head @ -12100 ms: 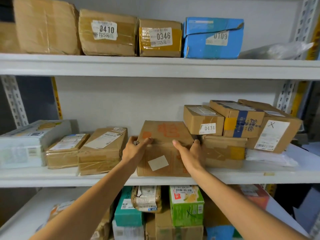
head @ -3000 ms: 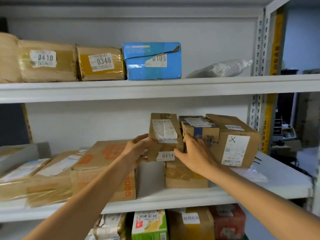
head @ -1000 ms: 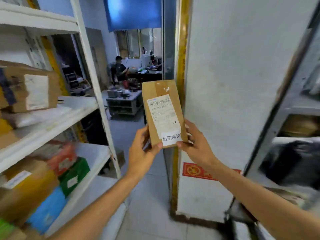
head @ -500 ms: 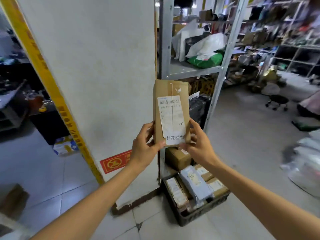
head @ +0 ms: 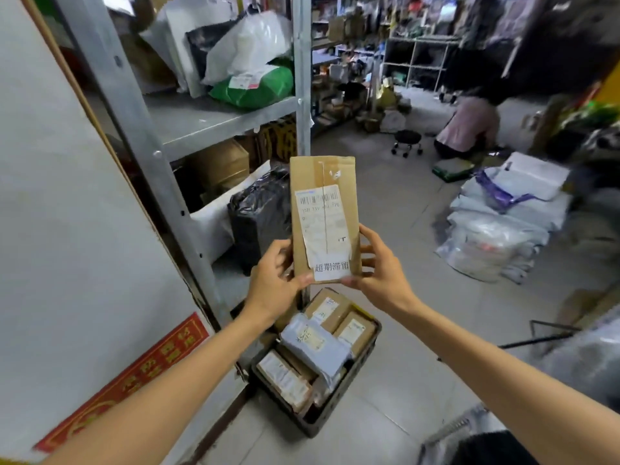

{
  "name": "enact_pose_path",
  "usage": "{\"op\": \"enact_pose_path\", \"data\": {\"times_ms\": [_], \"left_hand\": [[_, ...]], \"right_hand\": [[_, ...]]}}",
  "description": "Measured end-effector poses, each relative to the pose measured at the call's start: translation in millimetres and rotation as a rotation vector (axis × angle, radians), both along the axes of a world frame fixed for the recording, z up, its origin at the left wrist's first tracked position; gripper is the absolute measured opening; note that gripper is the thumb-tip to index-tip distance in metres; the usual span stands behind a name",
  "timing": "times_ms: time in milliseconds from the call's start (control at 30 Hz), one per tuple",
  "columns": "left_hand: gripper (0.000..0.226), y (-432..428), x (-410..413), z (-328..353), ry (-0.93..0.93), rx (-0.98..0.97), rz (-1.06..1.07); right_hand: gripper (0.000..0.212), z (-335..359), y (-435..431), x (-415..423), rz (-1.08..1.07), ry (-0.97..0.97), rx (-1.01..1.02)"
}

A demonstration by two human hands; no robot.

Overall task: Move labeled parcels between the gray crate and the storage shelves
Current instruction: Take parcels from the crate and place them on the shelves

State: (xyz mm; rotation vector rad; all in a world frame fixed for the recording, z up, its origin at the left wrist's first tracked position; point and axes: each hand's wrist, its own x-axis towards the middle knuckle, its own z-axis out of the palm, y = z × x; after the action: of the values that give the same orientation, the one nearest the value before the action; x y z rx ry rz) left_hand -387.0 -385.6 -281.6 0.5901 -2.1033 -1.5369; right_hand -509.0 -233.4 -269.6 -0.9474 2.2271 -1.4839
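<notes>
Now, far left, a red sign point(head: 127, 374) is sitting low on the white wall, w/ metal storage shelves point(head: 214, 120) just beside it. Left hand point(head: 271, 283) is gripping the cardboard parcel point(head: 323, 219) at its bottom-left corner, thumb on front. Parcel is standing upright, label facing cam, above the gray crate point(head: 310, 427) on the floor. Right hand point(head: 379, 273) is pinching its bottom-right edge. Bagged pkgs point(head: 503, 223) are lying well to the right.
</notes>
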Motion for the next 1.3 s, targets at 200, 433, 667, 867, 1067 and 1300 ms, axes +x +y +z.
{"op": "enact_pose_path", "data": {"times_ms": [200, 433, 667, 867, 1067, 1300], "left_hand": [[0.054, -40.7, -73.5, -28.3, -0.049, 0.043, -0.118], [0.064, -100.7, -150.7, -71.0, -0.161, 0.054, -0.310], [0.060, -124.3, -179.5, -109.0, -0.278, 0.119, -0.475], [0.061, -134.7, -188.6, -140.0, -0.337, 0.149, -0.462], [0.067, -141.3, -181.5, -183.6, -0.378, 0.263, -0.364], [0.072, -132.5, -148.2, -246.0, -0.454, 0.394, -0.040]], "right_hand": [[0.090, -20.3, -23.7, -49.1, -0.119, -0.055, 0.024], [0.088, -65.3, -62.9, -87.8, -0.335, -0.126, 0.039], [0.087, -114.2, -84.2, -85.6, -0.498, -0.257, 0.069], [0.086, -136.0, -94.1, -99.7, -0.491, -0.293, 0.151], [0.088, -176.6, -103.4, -115.3, -0.394, -0.310, 0.235], [0.092, -243.1, -121.0, -139.1, -0.097, -0.352, 0.328]]}}
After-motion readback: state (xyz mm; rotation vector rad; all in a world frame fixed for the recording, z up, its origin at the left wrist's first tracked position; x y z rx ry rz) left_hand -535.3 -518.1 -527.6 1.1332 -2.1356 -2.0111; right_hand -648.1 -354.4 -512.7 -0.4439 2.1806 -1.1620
